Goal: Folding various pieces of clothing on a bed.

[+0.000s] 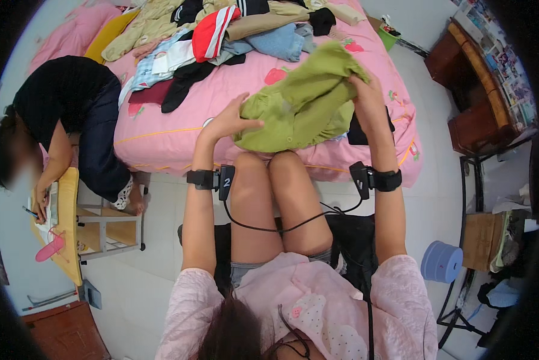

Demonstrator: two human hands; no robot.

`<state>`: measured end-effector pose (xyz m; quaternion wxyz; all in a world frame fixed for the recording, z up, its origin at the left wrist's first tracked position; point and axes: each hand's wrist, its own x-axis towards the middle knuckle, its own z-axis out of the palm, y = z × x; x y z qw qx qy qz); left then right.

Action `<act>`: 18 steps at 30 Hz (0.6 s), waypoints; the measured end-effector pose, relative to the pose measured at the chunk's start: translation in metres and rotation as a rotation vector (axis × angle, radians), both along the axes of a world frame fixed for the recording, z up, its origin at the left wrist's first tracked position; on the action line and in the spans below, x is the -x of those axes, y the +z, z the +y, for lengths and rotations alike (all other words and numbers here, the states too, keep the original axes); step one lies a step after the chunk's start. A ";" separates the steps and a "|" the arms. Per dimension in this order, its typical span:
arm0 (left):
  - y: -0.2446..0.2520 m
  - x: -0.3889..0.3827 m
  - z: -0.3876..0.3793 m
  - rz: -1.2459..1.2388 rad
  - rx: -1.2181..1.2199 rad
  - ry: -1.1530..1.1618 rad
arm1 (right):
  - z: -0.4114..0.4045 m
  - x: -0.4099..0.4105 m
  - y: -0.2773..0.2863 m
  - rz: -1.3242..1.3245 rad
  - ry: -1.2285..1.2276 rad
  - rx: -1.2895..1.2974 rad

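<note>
A green buttoned garment is spread at an angle above the near edge of the bed, just beyond my knees. My right hand grips its upper right part, with cloth bunched at the fingers. At the garment's left edge is my left hand, thumb and fingers spread apart. That thumb lies over the cloth, though I cannot see any cloth pinched. Partly behind my right forearm, a black cloth rests on the bed.
A pink bed cover carries a heap of clothes, including a red garment with white stripes and blue denim. On the left a person bends over a yellow desk, holding a pen. A blue stool stands right.
</note>
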<state>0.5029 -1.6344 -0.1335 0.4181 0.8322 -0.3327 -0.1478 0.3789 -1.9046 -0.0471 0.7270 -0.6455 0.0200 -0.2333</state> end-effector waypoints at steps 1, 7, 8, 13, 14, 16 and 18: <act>-0.010 -0.003 -0.001 0.080 -0.005 -0.054 | -0.010 0.006 0.001 0.048 -0.053 0.028; -0.042 -0.019 -0.028 -0.113 -0.199 0.165 | -0.070 0.033 -0.025 0.168 -0.259 0.281; -0.043 -0.021 -0.034 -0.160 -0.210 0.231 | -0.075 0.034 -0.035 0.151 -0.337 0.431; -0.033 -0.023 -0.059 -0.179 -0.182 0.095 | -0.094 0.046 -0.067 0.375 -0.254 0.887; -0.031 -0.021 -0.064 -0.283 -0.184 0.091 | -0.092 0.045 -0.070 0.316 -0.299 0.991; -0.028 -0.018 -0.072 -0.266 -0.194 0.055 | -0.083 0.044 -0.070 0.311 -0.375 1.107; -0.027 -0.017 -0.079 -0.239 -0.239 0.069 | -0.071 0.041 -0.063 0.295 -0.292 1.204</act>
